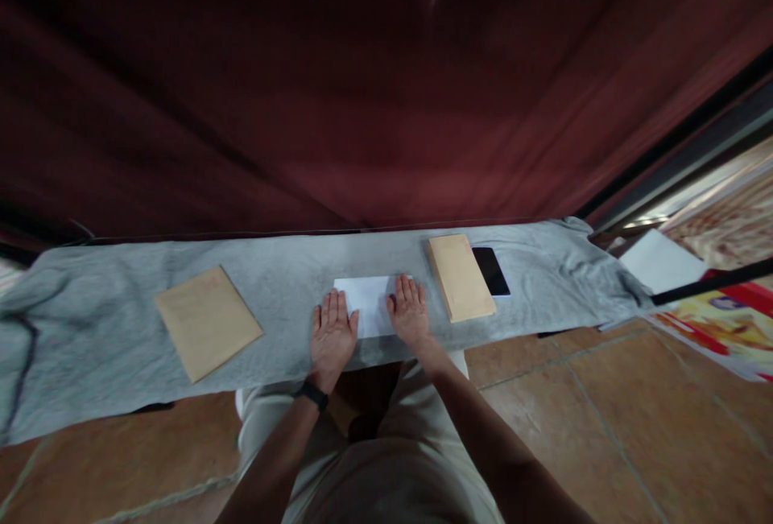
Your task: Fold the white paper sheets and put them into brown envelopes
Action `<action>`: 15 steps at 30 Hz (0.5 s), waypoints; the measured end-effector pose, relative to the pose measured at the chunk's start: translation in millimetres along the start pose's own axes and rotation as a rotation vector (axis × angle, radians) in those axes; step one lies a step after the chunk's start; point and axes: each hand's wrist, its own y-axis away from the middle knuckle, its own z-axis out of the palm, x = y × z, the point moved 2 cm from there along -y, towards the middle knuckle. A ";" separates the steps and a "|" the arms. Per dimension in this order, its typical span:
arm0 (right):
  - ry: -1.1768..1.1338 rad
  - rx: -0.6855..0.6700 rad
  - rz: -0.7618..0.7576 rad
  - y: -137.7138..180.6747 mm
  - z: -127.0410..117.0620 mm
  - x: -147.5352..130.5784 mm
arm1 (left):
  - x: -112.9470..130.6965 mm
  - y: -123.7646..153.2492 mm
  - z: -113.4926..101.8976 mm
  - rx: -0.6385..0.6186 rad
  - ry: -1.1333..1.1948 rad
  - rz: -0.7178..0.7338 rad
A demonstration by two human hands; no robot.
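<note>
A white sheet of paper (372, 308) lies flat on the grey cloth in front of me. Over its left edge my left hand (333, 332) rests flat, fingers stretched out, with a dark band on the wrist. My right hand (411, 313) lies flat across the paper's right edge, its fingers extended too. Neither hand grips anything. Just right of my right hand sits a thick stack of brown envelopes (461, 276). Farther off to the left, a brown envelope (208, 323) lies at an angle on the cloth.
A dark phone (491, 270) lies against the right side of the envelope stack. The grey cloth (290, 266) covers a long, narrow table. Behind it hangs a dark red curtain (362, 146). At the far right are a white box-like object (661, 260) and a colourful printed sheet (730, 323).
</note>
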 end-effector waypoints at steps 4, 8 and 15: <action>-0.038 -0.029 -0.095 1.5 9.4 -25.1 | -0.6 0.4 1.1 0.009 -0.011 0.008; -0.033 -0.042 -0.104 4.2 12.5 -21.7 | -1.1 1.3 1.0 0.002 -0.005 0.012; 0.025 -0.037 -0.034 -3.5 -4.6 21.6 | 0.1 0.4 -0.6 0.009 -0.003 0.008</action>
